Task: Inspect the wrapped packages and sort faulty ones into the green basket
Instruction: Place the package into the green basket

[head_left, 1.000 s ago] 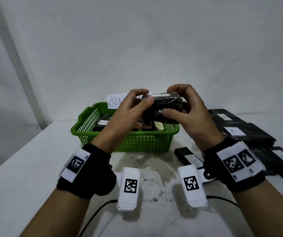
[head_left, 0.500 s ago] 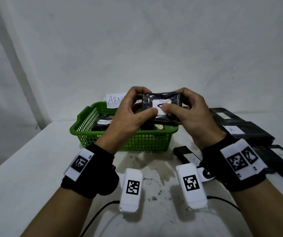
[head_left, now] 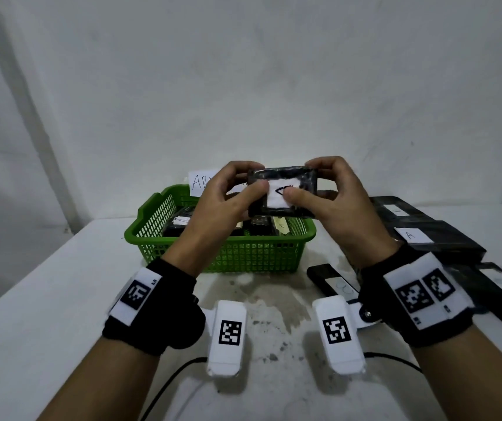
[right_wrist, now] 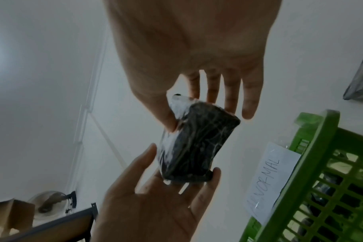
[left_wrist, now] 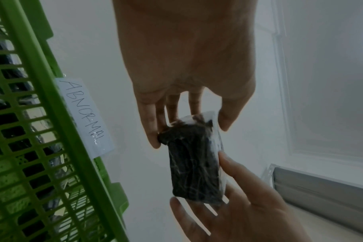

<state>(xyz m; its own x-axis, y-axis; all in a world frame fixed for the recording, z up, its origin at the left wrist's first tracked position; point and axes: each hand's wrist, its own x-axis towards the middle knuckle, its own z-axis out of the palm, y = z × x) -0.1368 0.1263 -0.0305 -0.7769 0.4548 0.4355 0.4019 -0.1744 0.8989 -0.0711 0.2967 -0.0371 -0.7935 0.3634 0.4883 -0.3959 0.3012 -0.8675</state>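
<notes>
A small black package [head_left: 283,192] in clear wrap, with a white label facing me, hangs in the air above the green basket [head_left: 219,253]. My left hand [head_left: 231,196] pinches its left end and my right hand [head_left: 325,192] pinches its right end, thumbs on the label side, fingers behind. The left wrist view shows the package [left_wrist: 194,163] end-on between both hands, as does the right wrist view, where the package [right_wrist: 197,147] shows its wrinkled wrap. Several wrapped packages lie inside the basket. A paper sign [left_wrist: 85,117] reading ABNORMAL is fixed to the basket's far rim.
Black wrapped packages [head_left: 438,238] with white labels lie in a group on the white table at the right, one [head_left: 331,282] close under my right wrist. Two white tagged devices [head_left: 228,335] with cables hang at my wrists. A grey wall stands behind.
Both hands have turned the package so its white label now faces me, and have lifted it slightly. The basket and the other packages have not moved.
</notes>
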